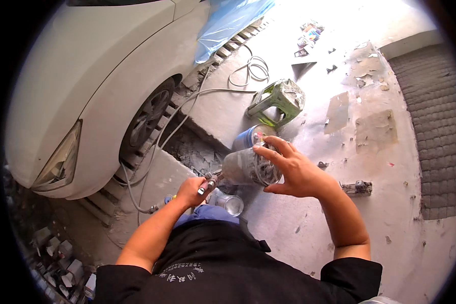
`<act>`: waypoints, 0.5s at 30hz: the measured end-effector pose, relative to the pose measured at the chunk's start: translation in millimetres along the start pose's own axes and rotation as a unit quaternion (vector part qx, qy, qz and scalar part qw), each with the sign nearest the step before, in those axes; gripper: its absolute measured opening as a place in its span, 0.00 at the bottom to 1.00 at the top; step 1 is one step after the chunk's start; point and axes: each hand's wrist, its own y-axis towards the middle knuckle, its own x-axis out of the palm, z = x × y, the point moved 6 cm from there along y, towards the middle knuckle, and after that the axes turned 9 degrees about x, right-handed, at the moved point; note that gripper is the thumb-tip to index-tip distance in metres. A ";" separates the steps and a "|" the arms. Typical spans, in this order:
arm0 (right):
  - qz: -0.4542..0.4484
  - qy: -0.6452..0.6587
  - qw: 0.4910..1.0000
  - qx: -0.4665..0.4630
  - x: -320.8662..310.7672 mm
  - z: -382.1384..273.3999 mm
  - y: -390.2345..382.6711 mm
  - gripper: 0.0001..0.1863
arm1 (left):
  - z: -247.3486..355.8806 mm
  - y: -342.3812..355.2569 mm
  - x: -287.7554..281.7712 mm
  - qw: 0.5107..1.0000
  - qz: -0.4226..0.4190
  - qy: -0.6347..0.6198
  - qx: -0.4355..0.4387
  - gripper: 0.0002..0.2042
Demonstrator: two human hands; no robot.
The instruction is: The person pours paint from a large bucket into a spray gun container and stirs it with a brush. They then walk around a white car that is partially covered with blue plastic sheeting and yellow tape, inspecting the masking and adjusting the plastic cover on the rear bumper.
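1. A white car [66, 101] is positioned at the left.
2. A dusty green stool [288, 96] is placed near the upper centre.
3. A blue can [244, 138] is partly hidden behind the translucent cup [239, 164].
4. The cup is held tilted on its side, its wide end clamped by the right hand [300, 172].
5. A spray gun [214, 182] is gripped in the left hand [188, 192], beside the cup's other end.

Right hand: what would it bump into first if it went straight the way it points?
Probably the cloudy cup, at once: the right hand spreads around its right end, though exact contact is hard to judge.
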 end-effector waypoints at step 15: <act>0.068 0.051 0.994 0.075 10.8 17.6 -5.5 0.43 | 18.3 -0.1 -14.5 0.993 0.012 0.095 -0.073 0.10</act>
